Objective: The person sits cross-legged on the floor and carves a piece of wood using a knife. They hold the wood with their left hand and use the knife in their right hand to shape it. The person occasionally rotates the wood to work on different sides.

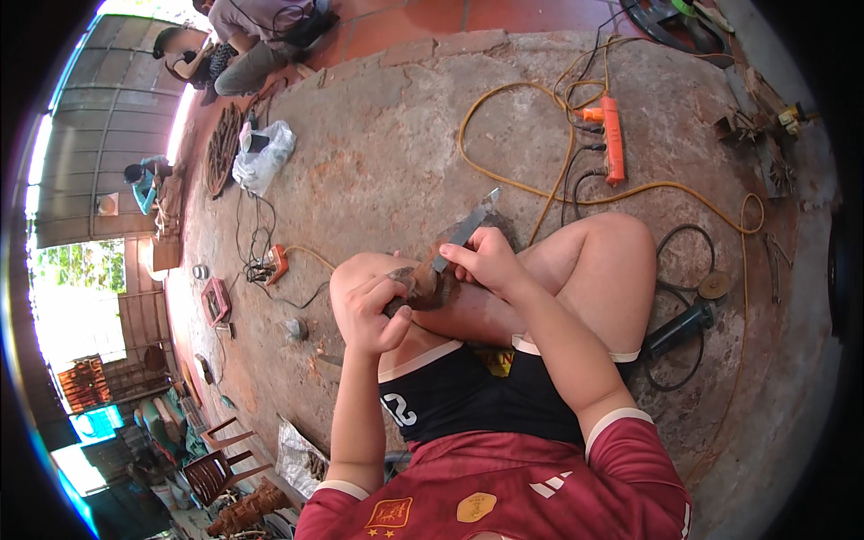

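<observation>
My left hand [371, 310] is closed round a brown, rough piece that looks like carved wood [423, 281], held over my crossed legs. In my right hand [489, 262] is a flat grey metal blade [466, 229], pinched between thumb and fingers. The blade slants away to the upper right, its near end close beside the brown piece. Whether the two touch, I cannot tell. Part of the brown piece is hidden by my left fingers.
An orange power strip [613, 139] with plugged-in cords and a looping yellow cable [463, 126] lies ahead right. Beside my right knee rests a dark green power tool [679, 331]. A plastic bag [264, 157] sits ahead left, near people and a second orange socket block [274, 265].
</observation>
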The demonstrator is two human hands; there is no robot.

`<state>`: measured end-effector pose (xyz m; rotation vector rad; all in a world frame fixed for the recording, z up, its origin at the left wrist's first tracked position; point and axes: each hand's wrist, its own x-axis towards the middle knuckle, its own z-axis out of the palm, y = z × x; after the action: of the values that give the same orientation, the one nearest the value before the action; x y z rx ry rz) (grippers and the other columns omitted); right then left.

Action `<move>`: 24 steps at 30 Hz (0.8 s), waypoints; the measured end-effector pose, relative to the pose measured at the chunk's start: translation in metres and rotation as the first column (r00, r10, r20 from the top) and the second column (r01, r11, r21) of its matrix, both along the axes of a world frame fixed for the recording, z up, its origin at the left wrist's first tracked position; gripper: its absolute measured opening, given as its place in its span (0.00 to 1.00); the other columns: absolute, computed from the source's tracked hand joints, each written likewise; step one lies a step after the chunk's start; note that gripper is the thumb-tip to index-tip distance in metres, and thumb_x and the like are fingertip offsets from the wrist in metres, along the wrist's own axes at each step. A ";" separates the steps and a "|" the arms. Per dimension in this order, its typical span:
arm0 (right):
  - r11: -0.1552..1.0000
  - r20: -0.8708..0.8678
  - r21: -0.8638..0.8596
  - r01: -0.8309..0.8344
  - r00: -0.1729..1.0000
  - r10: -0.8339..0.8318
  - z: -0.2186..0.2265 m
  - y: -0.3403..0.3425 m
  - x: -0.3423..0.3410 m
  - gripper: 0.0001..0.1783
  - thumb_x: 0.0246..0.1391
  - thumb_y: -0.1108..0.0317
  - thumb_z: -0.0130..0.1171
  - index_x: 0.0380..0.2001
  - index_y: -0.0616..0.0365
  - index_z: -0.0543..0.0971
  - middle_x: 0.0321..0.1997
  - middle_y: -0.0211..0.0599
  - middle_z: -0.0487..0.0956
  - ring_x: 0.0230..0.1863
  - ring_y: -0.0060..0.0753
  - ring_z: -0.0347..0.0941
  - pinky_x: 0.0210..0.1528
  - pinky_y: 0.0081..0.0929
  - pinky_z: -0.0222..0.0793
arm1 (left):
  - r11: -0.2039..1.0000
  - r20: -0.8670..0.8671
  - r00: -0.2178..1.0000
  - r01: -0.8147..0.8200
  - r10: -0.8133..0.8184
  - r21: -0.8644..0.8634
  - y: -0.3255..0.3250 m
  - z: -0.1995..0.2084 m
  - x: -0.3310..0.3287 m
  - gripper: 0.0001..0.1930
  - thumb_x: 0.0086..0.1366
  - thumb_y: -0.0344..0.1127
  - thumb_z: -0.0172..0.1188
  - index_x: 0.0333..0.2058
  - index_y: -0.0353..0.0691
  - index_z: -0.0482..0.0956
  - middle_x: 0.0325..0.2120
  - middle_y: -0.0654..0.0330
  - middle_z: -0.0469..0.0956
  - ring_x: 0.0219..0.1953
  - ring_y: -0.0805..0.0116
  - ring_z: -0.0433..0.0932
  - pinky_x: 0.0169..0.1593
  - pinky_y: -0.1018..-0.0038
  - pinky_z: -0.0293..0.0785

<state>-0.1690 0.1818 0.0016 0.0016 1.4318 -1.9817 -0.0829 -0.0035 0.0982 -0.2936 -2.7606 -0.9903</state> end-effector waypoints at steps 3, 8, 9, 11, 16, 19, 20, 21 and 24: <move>0.983 -0.082 0.065 0.171 0.983 -0.165 -0.009 0.000 -0.002 0.17 0.55 0.62 0.66 0.18 0.61 0.80 0.16 0.32 0.77 0.17 0.18 0.70 0.19 0.21 0.64 | 0.999 0.039 0.999 0.030 -0.029 -0.026 0.000 0.007 -0.001 0.09 0.42 0.34 0.58 0.23 0.36 0.75 0.18 0.54 0.72 0.22 0.56 0.74 0.31 0.68 0.70; 0.985 -0.074 -0.001 0.174 0.982 -0.173 0.001 0.006 -0.004 0.17 0.56 0.62 0.65 0.18 0.61 0.79 0.18 0.29 0.78 0.20 0.16 0.70 0.22 0.22 0.64 | 1.000 0.051 0.999 0.003 -0.004 0.008 -0.011 -0.001 0.008 0.09 0.42 0.35 0.58 0.23 0.36 0.74 0.18 0.54 0.71 0.22 0.57 0.73 0.30 0.69 0.70; 0.991 -0.079 -0.009 0.134 0.988 -0.135 0.006 0.004 -0.001 0.17 0.56 0.62 0.65 0.18 0.61 0.79 0.18 0.30 0.78 0.20 0.16 0.71 0.22 0.22 0.64 | 1.000 0.044 0.999 -0.002 0.001 0.018 -0.012 -0.002 0.008 0.09 0.42 0.35 0.58 0.23 0.36 0.74 0.18 0.54 0.71 0.22 0.57 0.73 0.30 0.69 0.69; 0.998 -0.089 -0.025 0.058 0.994 -0.060 0.012 0.002 0.004 0.18 0.56 0.61 0.65 0.18 0.61 0.79 0.18 0.30 0.78 0.21 0.16 0.71 0.22 0.22 0.64 | 0.999 0.021 0.999 -0.040 0.040 0.025 -0.009 -0.003 0.008 0.13 0.45 0.41 0.57 0.22 0.35 0.73 0.16 0.56 0.68 0.20 0.61 0.71 0.27 0.70 0.65; 0.928 -0.261 0.203 0.312 0.931 -0.256 -0.030 -0.012 -0.002 0.20 0.54 0.58 0.68 0.20 0.65 0.81 0.18 0.31 0.79 0.20 0.20 0.72 0.22 0.24 0.65 | 0.998 -0.003 0.998 -0.064 0.064 0.018 -0.010 -0.003 0.007 0.16 0.46 0.45 0.56 0.22 0.35 0.73 0.15 0.57 0.67 0.18 0.62 0.70 0.25 0.70 0.63; 0.985 -0.131 0.045 0.166 0.978 -0.159 -0.005 -0.007 0.003 0.20 0.54 0.58 0.67 0.20 0.65 0.81 0.18 0.31 0.79 0.20 0.19 0.72 0.22 0.25 0.65 | 0.997 0.003 0.998 -0.070 0.070 0.017 -0.013 -0.004 0.009 0.16 0.46 0.44 0.56 0.22 0.35 0.73 0.15 0.57 0.67 0.18 0.62 0.70 0.25 0.70 0.63; 0.991 -0.105 0.040 0.126 0.987 -0.121 -0.006 -0.010 0.006 0.19 0.54 0.59 0.67 0.20 0.65 0.81 0.18 0.31 0.79 0.20 0.18 0.71 0.23 0.24 0.65 | 0.997 0.013 0.997 -0.071 0.071 0.016 -0.012 -0.003 0.009 0.15 0.46 0.44 0.56 0.22 0.35 0.73 0.15 0.57 0.67 0.19 0.62 0.70 0.25 0.70 0.64; 0.991 -0.093 0.009 0.135 0.987 -0.133 -0.008 -0.012 0.006 0.19 0.54 0.59 0.67 0.20 0.65 0.81 0.18 0.30 0.79 0.20 0.17 0.70 0.23 0.24 0.65 | 0.997 0.024 0.997 -0.072 0.072 0.014 -0.012 -0.003 0.008 0.15 0.45 0.44 0.56 0.22 0.35 0.73 0.15 0.57 0.67 0.19 0.62 0.70 0.25 0.70 0.64; 0.963 -0.222 0.104 0.248 0.950 -0.220 -0.025 -0.017 0.006 0.18 0.54 0.60 0.67 0.19 0.64 0.81 0.17 0.30 0.78 0.20 0.17 0.70 0.22 0.23 0.65 | 0.997 0.027 0.996 -0.081 0.081 0.010 -0.011 -0.002 0.006 0.15 0.45 0.44 0.56 0.22 0.35 0.73 0.15 0.57 0.67 0.19 0.62 0.70 0.25 0.70 0.63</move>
<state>-0.1631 0.1646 -0.0233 0.0239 1.7663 -2.1244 -0.0769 -0.0143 0.0961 -0.1662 -2.7654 -0.9967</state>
